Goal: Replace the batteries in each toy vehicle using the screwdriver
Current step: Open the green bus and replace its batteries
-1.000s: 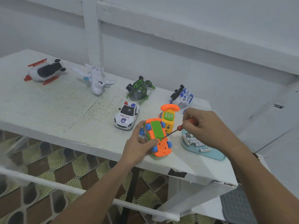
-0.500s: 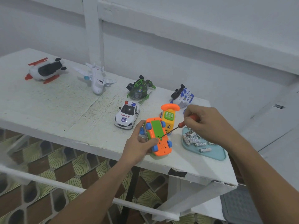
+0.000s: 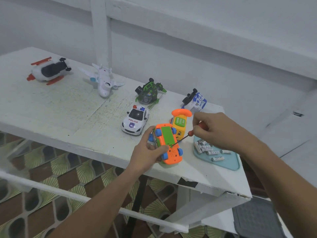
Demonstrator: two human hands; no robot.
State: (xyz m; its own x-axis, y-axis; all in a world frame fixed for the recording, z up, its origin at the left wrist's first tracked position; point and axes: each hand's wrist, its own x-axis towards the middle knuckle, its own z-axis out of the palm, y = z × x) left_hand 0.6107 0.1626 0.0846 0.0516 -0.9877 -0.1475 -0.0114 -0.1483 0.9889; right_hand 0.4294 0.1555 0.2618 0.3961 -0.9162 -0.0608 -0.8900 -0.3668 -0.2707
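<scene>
Orange toy car [image 3: 169, 145] is belly-up and tilted at the near edge of the desk [image 3: 60, 109]; cannot tell if its lower end touches the top. Green battery cover [image 3: 166, 134] faces up, in place. Left hand [image 3: 145, 152] grasps the car from its left side, thumb laid across the underside. Right hand [image 3: 217, 129] pinches the red handle of the screwdriver [image 3: 190, 133]. Its tip is at the cover's lower edge, probably on the screw, which is too small to make out. Judged step: loosening the cover. Risks: the shaft comes in at a slant, so the tip may slip out, chew the screw head or skid toward the left thumb. A freed screw this close to the edge could drop to the floor. Batteries [image 3: 208, 149] lie loose on a blue tray [image 3: 229, 163] just under the right wrist, where a nudge could roll them. Yellow phone toy [image 3: 179, 121] just behind the car, police car [image 3: 135, 121] to its left.
</scene>
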